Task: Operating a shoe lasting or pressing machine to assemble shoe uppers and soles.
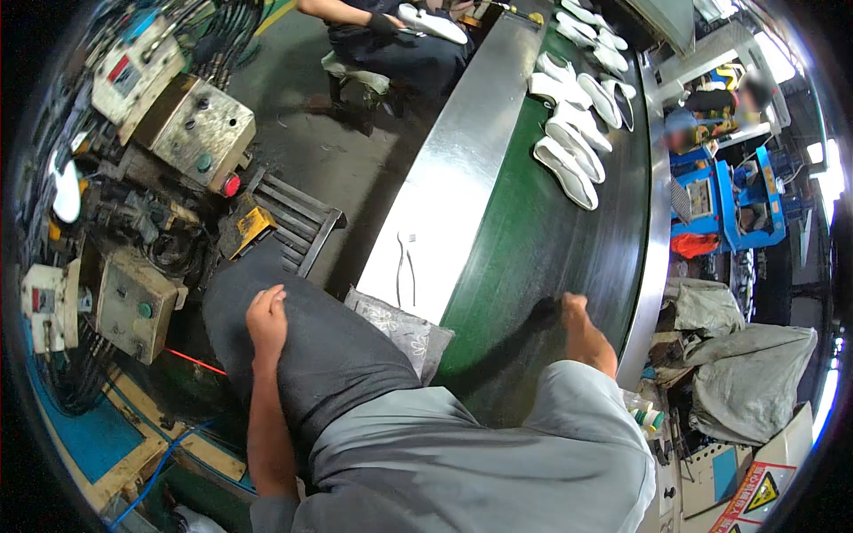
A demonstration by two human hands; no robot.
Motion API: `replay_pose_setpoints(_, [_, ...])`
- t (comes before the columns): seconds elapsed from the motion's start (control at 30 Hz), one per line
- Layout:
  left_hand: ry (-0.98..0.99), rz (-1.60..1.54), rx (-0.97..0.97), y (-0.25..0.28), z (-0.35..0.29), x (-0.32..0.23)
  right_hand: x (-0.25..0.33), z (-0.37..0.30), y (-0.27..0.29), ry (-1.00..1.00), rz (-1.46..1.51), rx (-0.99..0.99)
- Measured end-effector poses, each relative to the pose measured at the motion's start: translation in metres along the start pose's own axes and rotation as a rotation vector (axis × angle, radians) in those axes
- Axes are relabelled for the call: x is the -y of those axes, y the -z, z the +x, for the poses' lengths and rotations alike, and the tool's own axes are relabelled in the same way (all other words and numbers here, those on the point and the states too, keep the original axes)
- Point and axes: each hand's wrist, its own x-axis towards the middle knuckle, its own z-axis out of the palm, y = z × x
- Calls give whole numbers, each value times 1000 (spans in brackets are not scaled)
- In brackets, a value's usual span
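My left hand hovers by my dark trouser leg, its fingers bent and held together, with nothing visible in them. Over the green conveyor belt, my right hand is stretched forward from the grey sleeve; its fingers are mostly hidden by the steep angle. White shoes lie in a loose cluster farther along the belt, beyond my right hand. A thin tweezer-like metal tool rests on the shiny metal ledge beside the belt. Nearer me, a grey cloth with a flower pattern covers the ledge's end.
To my left stand grimy machine control boxes with buttons and many hoses. A dark slatted rack is beside my leg. Ahead, a seated co-worker holds a white shoe. At right are blue machinery and a grey cover sheet.
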Motion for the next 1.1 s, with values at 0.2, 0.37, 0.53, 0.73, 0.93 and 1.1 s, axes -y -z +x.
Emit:
replay_pose_setpoints(0.2, [528, -227, 10, 66, 18, -2, 141, -27, -58, 720, -337, -251])
replay_pose_setpoints(0.37, [488, -26, -42, 111, -10, 18, 281, -27, -59, 946, -692, -248])
replay_pose_setpoints(0.53, [503, 115, 0, 158, -55, 18, 320, -35, -99, 781, -916, -192])
replay_pose_setpoints(0.73, [579, 27, -69, 135, -31, 0, 302, -30, -96, 796, -877, -139])
replay_pose_setpoints(0.93, [343, -116, 67, 82, 6, 1, 206, -110, -132, 799, -280, 63])
replay_pose_setpoints(1.1, [173, -246, 197, 28, 47, -57, 137, -254, -147, 550, -129, 104])
